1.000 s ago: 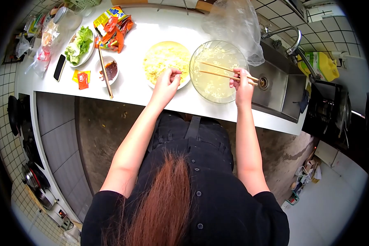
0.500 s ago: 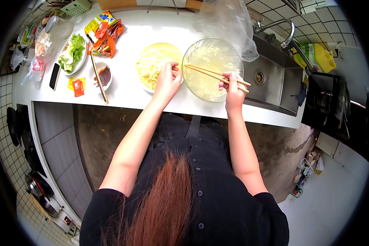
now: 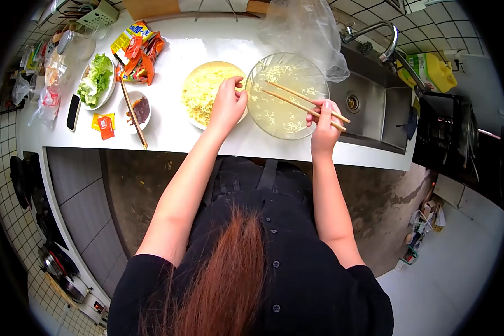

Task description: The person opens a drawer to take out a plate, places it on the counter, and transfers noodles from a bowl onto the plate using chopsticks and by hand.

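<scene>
My right hand (image 3: 325,129) holds a pair of wooden chopsticks (image 3: 305,106), their tips apart over a large clear glass bowl (image 3: 256,120). In the bowl, small pieces of noodle (image 3: 290,126) float in cloudy, pale yellow liquid. My left hand (image 3: 226,106) hovers at the right side of a plate of yellow noodles (image 3: 204,84), beside the glass bowl. Its fingers are loosely curved, with a gap between thumb and forefinger and nothing visible between them. The hand covers part of the plate's right rim.
Left on the counter (image 3: 168,131) are a sauce bowl (image 3: 141,110) with chopsticks across it, sachets (image 3: 105,124), a phone (image 3: 73,113), a lettuce plate (image 3: 97,83) and noodle packaging (image 3: 138,53). A plastic bag (image 3: 308,36) lies behind the glass bowl, near the sink (image 3: 369,101).
The chopsticks' tips have spread apart and shifted right over the glass bowl. My left forefinger and thumb are slightly further apart. The whole view has shifted a little.
</scene>
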A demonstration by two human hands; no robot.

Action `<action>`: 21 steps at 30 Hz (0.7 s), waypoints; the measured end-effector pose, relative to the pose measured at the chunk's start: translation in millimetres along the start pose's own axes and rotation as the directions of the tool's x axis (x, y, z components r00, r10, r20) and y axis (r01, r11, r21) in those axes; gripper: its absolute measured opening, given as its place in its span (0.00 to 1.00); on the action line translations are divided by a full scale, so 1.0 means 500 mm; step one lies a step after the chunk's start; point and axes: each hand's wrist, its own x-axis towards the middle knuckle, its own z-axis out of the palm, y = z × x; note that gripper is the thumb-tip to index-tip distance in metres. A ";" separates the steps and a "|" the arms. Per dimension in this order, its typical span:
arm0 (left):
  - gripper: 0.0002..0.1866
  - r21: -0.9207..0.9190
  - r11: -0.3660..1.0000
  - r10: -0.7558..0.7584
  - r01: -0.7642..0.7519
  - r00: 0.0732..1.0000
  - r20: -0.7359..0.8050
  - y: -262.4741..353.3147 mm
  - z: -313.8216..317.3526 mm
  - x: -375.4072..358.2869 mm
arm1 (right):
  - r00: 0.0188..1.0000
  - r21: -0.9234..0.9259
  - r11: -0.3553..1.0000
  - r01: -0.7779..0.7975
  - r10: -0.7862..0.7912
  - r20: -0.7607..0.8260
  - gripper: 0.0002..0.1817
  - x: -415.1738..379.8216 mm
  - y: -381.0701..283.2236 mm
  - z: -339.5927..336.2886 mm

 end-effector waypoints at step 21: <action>0.13 -0.064 0.998 0.025 -0.025 1.000 0.003 -0.005 0.007 0.002 | 0.997 0.027 0.999 -0.023 0.021 0.079 0.14 -0.015 0.022 0.030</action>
